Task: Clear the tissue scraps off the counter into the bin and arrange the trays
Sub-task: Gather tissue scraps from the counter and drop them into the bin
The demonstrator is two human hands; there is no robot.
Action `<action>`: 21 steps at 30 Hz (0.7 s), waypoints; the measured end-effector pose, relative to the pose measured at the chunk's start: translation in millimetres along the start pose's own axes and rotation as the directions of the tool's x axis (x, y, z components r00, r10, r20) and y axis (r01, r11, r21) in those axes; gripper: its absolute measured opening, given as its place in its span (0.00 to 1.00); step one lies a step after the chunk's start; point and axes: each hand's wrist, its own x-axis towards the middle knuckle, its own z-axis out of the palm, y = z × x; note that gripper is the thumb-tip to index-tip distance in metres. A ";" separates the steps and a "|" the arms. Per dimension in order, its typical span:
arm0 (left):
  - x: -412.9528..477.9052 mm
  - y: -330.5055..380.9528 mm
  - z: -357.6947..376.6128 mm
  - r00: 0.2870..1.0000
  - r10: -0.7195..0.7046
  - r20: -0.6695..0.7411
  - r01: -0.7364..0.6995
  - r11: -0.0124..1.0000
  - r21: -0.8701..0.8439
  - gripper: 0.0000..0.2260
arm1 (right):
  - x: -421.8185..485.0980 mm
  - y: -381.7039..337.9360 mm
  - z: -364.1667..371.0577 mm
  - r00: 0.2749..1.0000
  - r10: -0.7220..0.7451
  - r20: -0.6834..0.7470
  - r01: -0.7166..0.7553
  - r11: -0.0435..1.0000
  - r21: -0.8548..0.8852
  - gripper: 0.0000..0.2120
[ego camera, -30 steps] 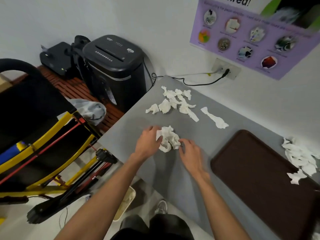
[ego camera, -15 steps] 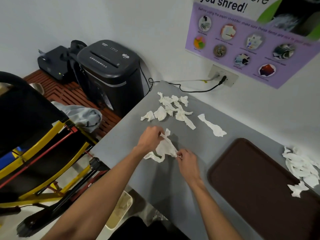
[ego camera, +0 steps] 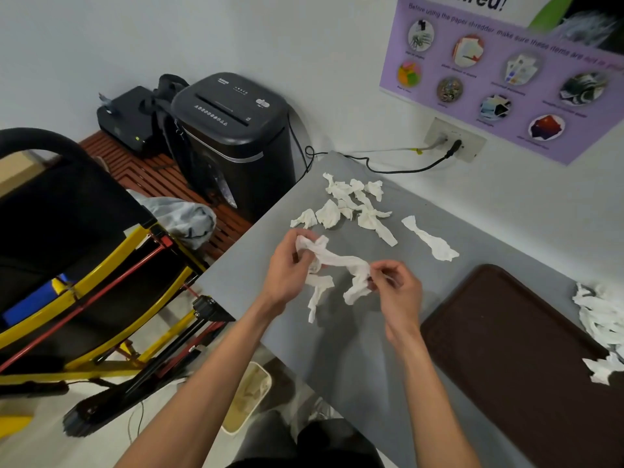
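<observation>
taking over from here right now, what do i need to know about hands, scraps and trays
Hands: the left hand grips one end of a twisted tissue bunch and the right hand pinches the other end, above the counter.
On the counter: back pile, single strip, right pile by the brown tray.
The bin sits on the floor below the counter edge.
Done: one bunch gathered.
Left: bin everything and arrange the trays; only one tray shows.
</observation>
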 end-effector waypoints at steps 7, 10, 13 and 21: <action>-11.3 10.2 -3.9 0.980 -0.187 -0.067 0.176 0.975 -0.138 0.17 | -13.3 5.1 3.4 0.991 -0.089 0.096 0.124 0.880 -0.459 0.16; -11.9 19.1 0.6 0.975 -0.215 -0.063 0.190 0.941 -0.282 0.15 | -28.8 6.9 21.1 0.931 0.048 0.361 0.099 0.920 -0.378 0.26; -12.1 32.7 5.3 0.961 -0.275 -0.001 0.247 0.862 -0.443 0.08 | -40.4 14.0 47.9 0.874 0.108 0.473 0.060 0.943 -0.327 0.38; -12.1 28.8 -24.3 0.979 -0.155 -0.132 0.101 0.934 -0.344 0.10 | -31.5 19.4 36.4 0.915 0.222 0.338 -0.223 0.974 -0.035 0.08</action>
